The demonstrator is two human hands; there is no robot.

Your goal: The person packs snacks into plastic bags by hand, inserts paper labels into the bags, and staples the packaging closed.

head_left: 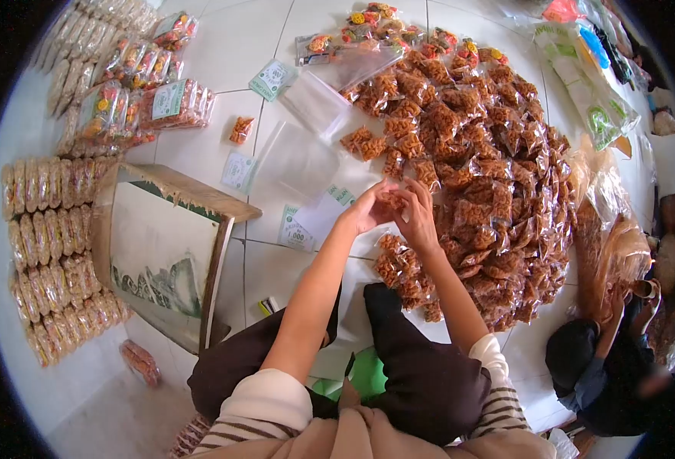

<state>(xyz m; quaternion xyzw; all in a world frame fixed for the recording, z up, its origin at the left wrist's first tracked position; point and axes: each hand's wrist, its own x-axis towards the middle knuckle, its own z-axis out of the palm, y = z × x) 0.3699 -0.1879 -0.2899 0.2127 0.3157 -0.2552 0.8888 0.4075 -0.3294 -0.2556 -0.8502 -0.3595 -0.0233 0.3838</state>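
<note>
My left hand [371, 209] and my right hand [417, 217] meet over the floor at the near left edge of a big heap of small clear packets of brown snacks [490, 183]. Between my curled fingers is one such snack packet [390, 199], partly hidden by them. Both hands are closed on it. Just left of them lie white and green paper labels [298, 228] and a large clear plastic bag [295, 161]. A single loose snack packet [241, 130] rests farther off on the tiles.
A worn wooden stool-like box [165, 252] stands on the left. Behind it are stacked bundles of packed snacks [51, 264] and labelled bags [173, 103]. Colourful packets [376, 23] lie at the far end. Another person [605, 359] sits at right beside crumpled plastic [613, 245].
</note>
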